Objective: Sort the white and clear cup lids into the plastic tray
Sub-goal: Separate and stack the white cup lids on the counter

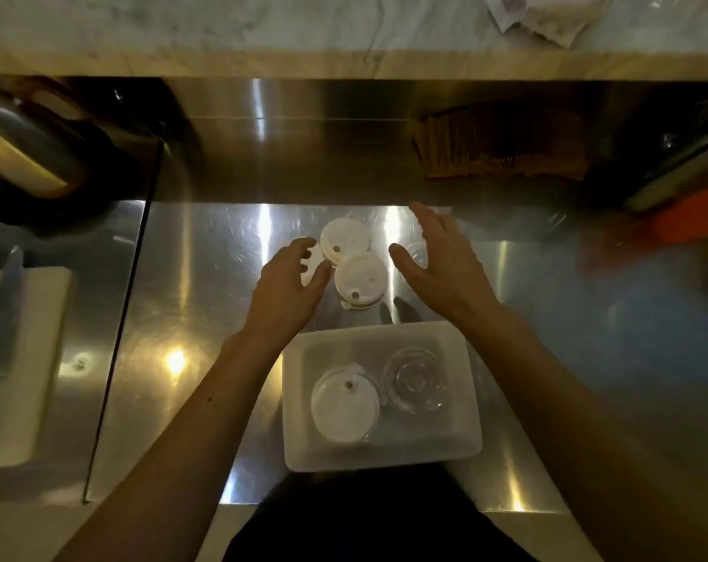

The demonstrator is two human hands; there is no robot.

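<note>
**Fingers either side of the lids, left nearer the white ones**

Fingers (303, 253) of my left hand (289, 290) are spread and curled over a white lid (311, 263) at the left of the cluster, touching it or nearly so; I cannot tell whether they grip it yet. Just right of them lie two more white lids, the far one (344, 239) and the near one (360, 279), overlapping. My right hand (437, 269) hangs open, holding nothing, beyond the near lid, with a clear lid (417, 253) half hidden under its thumb. So white falls to the left hand, clear to the right, I judge. Nearer me the tray (458, 440) sits on the counter (206, 318), already holding a white stack (344, 407) on its left and a clear stack (415, 383) on its right.
</note>
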